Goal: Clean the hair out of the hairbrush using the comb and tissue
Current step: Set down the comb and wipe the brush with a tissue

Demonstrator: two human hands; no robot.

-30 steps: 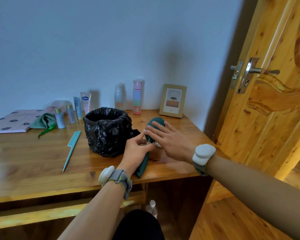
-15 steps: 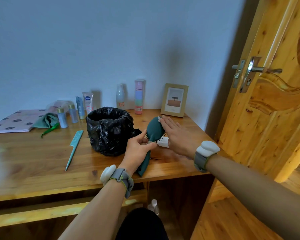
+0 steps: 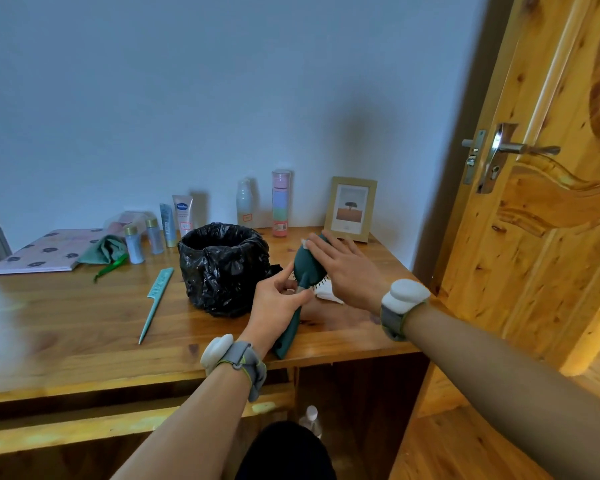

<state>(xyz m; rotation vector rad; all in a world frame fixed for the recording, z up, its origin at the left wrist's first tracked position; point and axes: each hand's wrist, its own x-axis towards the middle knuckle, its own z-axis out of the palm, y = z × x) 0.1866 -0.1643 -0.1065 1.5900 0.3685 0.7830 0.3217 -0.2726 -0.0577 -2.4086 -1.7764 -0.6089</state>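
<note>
A dark green hairbrush [image 3: 305,268] stands tilted above the wooden table [image 3: 84,323], its back toward me and its bristles facing right. My left hand [image 3: 277,306] grips its handle. My right hand [image 3: 347,271] lies flat over the bristle side, pressing a white tissue [image 3: 327,292] against the brush; bits of tissue show at the brush top and below my palm. A light teal tail comb [image 3: 156,299] lies on the table to the left, untouched.
A bin lined with a black bag [image 3: 224,268] stands just left of the brush. Bottles and tubes [image 3: 280,202], a picture frame [image 3: 351,209], a green cloth [image 3: 103,251] and a pink notebook [image 3: 39,252] line the back. A wooden door [image 3: 551,202] stands at right.
The brush has been raised from lying flat to a more upright tilt. My right hand has slid with the tissue up along the bristles toward the brush tip.
</note>
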